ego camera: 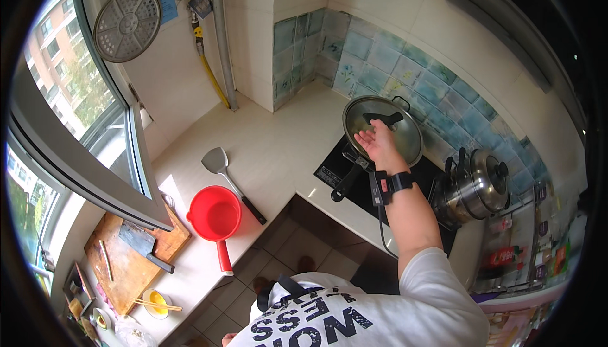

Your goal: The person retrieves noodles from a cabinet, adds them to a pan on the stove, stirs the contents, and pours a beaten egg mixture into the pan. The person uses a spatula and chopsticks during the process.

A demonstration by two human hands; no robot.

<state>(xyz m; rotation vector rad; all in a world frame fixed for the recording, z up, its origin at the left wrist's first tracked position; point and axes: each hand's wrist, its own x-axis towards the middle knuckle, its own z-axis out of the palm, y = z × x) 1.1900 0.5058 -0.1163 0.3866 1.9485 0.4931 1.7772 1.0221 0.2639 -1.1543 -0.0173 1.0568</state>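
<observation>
My right hand (pixel 375 143) is over the glass lid (pixel 408 140) of a pan on the black cooktop (pixel 332 161). Its fingers are spread, palm turned partly up, and one digit overlaps the lid's black handle (pixel 392 119); whether it touches is unclear. The lid lies on the pan, whose long black handle (pixel 348 183) points toward the counter's front edge. A black device is strapped to my right wrist. Only a small part of my left hand (pixel 230 338) shows at the bottom edge, beside my white shirt, and its fingers are mostly hidden.
A stacked steel steamer pot (pixel 475 185) stands right of the pan. On the left counter are a metal spatula (pixel 228 171), a red plastic dipper (pixel 216 214), a wooden cutting board (pixel 118 275) with a cleaver (pixel 137 240), and a bowl of yellow liquid (pixel 156 299) with chopsticks. An open window sash overhangs the board.
</observation>
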